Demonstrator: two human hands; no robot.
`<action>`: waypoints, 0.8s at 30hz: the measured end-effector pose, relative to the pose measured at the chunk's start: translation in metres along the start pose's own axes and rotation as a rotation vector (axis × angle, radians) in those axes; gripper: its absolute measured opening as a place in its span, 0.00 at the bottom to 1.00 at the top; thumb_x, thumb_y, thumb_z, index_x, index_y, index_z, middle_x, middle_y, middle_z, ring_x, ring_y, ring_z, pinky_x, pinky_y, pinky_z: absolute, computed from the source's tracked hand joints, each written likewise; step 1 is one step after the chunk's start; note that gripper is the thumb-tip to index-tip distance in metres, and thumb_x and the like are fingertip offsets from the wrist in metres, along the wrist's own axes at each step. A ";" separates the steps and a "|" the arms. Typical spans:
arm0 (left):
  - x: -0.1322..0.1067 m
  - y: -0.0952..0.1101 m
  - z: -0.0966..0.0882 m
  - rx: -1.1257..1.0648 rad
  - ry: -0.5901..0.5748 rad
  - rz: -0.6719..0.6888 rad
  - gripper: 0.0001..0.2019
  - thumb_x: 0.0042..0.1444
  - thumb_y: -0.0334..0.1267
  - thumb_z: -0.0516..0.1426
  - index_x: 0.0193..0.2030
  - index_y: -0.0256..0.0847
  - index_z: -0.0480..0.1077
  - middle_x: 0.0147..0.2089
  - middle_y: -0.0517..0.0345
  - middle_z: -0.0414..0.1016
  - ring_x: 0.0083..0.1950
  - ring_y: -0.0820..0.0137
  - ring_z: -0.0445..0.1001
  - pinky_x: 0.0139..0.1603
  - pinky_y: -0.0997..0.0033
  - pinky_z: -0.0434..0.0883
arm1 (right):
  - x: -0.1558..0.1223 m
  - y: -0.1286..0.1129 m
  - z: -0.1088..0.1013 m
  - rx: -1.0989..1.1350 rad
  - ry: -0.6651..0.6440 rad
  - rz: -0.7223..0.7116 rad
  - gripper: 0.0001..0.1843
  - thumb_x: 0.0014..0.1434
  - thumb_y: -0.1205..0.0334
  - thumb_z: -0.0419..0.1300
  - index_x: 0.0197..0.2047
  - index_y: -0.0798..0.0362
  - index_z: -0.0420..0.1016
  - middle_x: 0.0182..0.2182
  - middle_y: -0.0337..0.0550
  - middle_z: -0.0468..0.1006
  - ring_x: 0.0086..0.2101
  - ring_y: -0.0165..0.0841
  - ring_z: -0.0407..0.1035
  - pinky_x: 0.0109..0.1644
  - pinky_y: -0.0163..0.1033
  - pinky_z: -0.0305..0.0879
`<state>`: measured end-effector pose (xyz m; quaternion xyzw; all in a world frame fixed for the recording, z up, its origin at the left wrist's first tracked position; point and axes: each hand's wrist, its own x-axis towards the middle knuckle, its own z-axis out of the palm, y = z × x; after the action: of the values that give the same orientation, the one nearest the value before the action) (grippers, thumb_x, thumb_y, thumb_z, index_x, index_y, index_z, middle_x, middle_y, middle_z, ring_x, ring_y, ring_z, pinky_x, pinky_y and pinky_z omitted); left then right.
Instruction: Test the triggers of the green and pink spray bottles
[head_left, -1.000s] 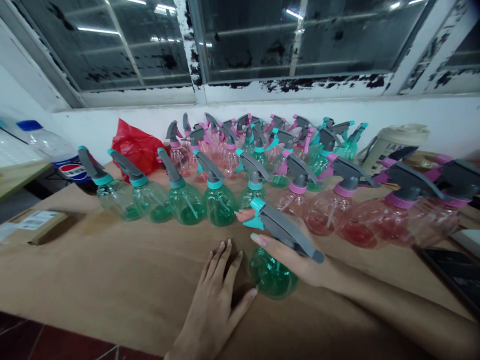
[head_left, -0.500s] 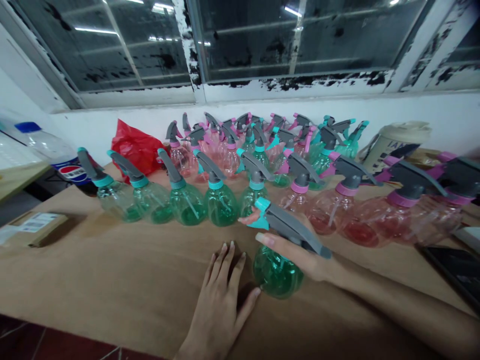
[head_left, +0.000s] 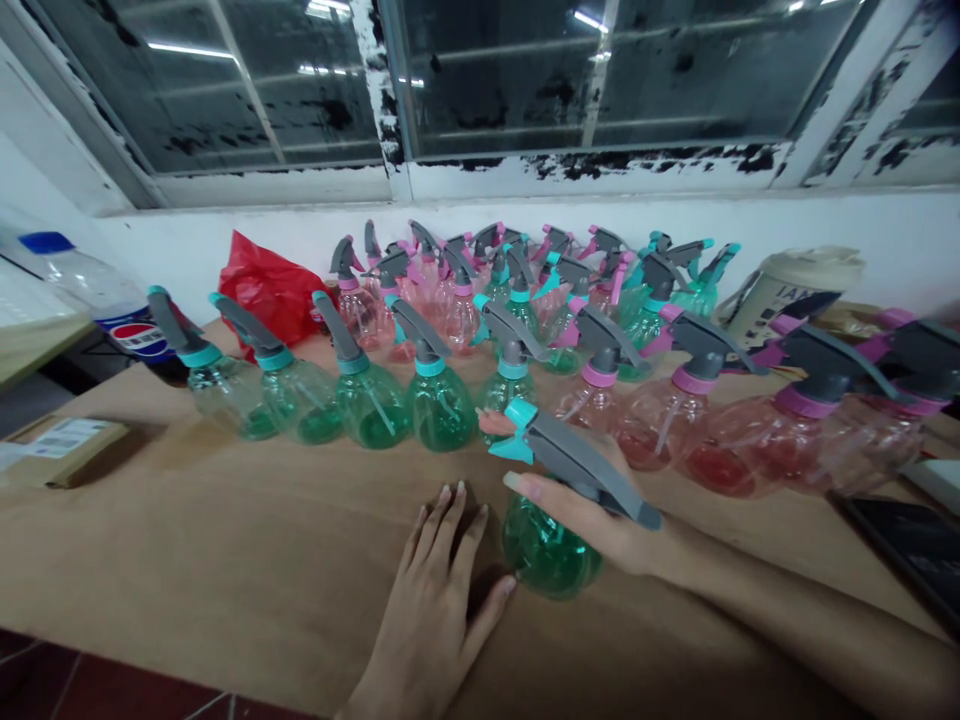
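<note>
My right hand [head_left: 600, 510] is wrapped round the neck of a green spray bottle [head_left: 551, 555] with a grey and turquoise trigger head, its nozzle pointing left. Part of the grip is hidden behind the head. Flat on the brown tabletop [head_left: 247, 560], my left hand [head_left: 435, 590] lies with fingers spread, its thumb close beside the bottle's base. Behind both hands runs a row of spray bottles: green ones [head_left: 442, 410] with turquoise collars to the left, pink ones [head_left: 667, 425] with pink collars to the right.
More pink and green spray bottles crowd the back by the wall. A red plastic bag [head_left: 266, 285] and a cola bottle [head_left: 127, 320] stand at the left, with a cardboard box [head_left: 67, 450] nearer. On the right are a cream tote bag [head_left: 795, 290] and a dark phone-like device [head_left: 907, 540].
Little differs. The view has shifted slightly, and both hands keep their positions, the right one still holding the green spray bottle.
</note>
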<state>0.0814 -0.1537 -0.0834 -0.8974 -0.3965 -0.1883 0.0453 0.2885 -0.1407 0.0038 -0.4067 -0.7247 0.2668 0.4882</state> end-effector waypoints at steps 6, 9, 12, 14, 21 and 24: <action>-0.001 -0.001 0.000 0.041 -0.005 0.012 0.27 0.64 0.47 0.53 0.65 0.34 0.59 0.68 0.39 0.59 0.69 0.51 0.56 0.62 0.45 0.65 | 0.001 -0.001 0.000 0.034 0.001 -0.007 0.07 0.61 0.56 0.59 0.37 0.47 0.76 0.32 0.40 0.76 0.34 0.35 0.72 0.39 0.42 0.70; -0.001 -0.001 0.000 0.037 -0.006 0.009 0.27 0.64 0.47 0.53 0.64 0.34 0.59 0.68 0.39 0.59 0.70 0.51 0.55 0.63 0.45 0.65 | 0.003 0.000 0.000 0.077 0.001 -0.040 0.09 0.60 0.59 0.59 0.44 0.46 0.75 0.38 0.41 0.78 0.40 0.37 0.73 0.45 0.44 0.70; -0.001 0.000 0.000 0.006 -0.008 -0.001 0.27 0.64 0.47 0.53 0.65 0.34 0.59 0.69 0.40 0.58 0.70 0.51 0.54 0.64 0.45 0.63 | 0.003 0.000 -0.001 0.093 -0.014 -0.049 0.11 0.60 0.61 0.59 0.47 0.45 0.75 0.42 0.41 0.79 0.43 0.37 0.73 0.48 0.46 0.70; 0.000 0.000 0.000 -0.005 -0.007 -0.004 0.27 0.64 0.47 0.53 0.65 0.34 0.58 0.69 0.40 0.58 0.70 0.51 0.54 0.64 0.46 0.63 | 0.003 0.000 -0.002 0.081 -0.019 -0.040 0.08 0.61 0.60 0.58 0.44 0.45 0.76 0.40 0.40 0.79 0.41 0.37 0.74 0.47 0.45 0.70; 0.001 0.001 -0.001 -0.007 -0.017 -0.004 0.26 0.64 0.46 0.53 0.65 0.34 0.58 0.69 0.39 0.58 0.70 0.52 0.54 0.64 0.46 0.63 | 0.001 0.004 -0.002 0.026 0.013 -0.008 0.06 0.62 0.55 0.59 0.35 0.47 0.74 0.34 0.38 0.79 0.41 0.35 0.74 0.43 0.42 0.70; 0.000 0.002 -0.002 -0.006 -0.017 -0.008 0.27 0.64 0.47 0.53 0.66 0.36 0.57 0.69 0.40 0.57 0.70 0.52 0.54 0.65 0.47 0.62 | 0.002 0.004 -0.003 0.050 -0.011 -0.024 0.07 0.61 0.54 0.59 0.38 0.46 0.75 0.35 0.38 0.79 0.40 0.35 0.74 0.44 0.42 0.70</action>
<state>0.0825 -0.1552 -0.0815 -0.8974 -0.4001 -0.1821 0.0387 0.2925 -0.1368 0.0025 -0.3844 -0.7252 0.2811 0.4972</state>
